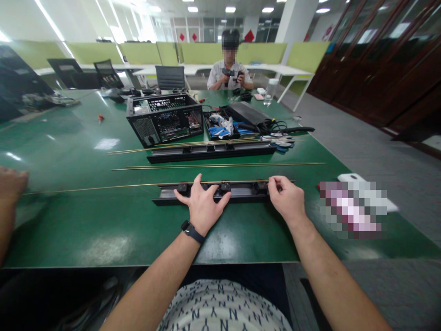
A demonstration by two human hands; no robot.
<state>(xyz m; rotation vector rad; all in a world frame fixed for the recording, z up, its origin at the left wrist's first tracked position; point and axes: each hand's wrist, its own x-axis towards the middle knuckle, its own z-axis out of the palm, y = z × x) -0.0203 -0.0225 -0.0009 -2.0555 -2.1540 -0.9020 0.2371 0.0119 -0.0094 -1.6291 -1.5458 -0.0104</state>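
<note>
A long black rail (241,192) with small black clips lies across the green table (86,216) just in front of me. My left hand (203,202) rests on its middle with fingers spread flat, pressing it down. My right hand (285,197) is closed in a pinch at the rail's right end, on the tip of a thin brass rod (103,186) that runs along the rail and far out to the left. What exactly the fingertips grip is partly hidden.
Two more brass rods (220,165) and a second black rail (210,151) lie further back. Behind them stand an open black computer case (165,117) and a tool tray (223,126). Another person's hand (12,184) is at the left edge; a person sits opposite.
</note>
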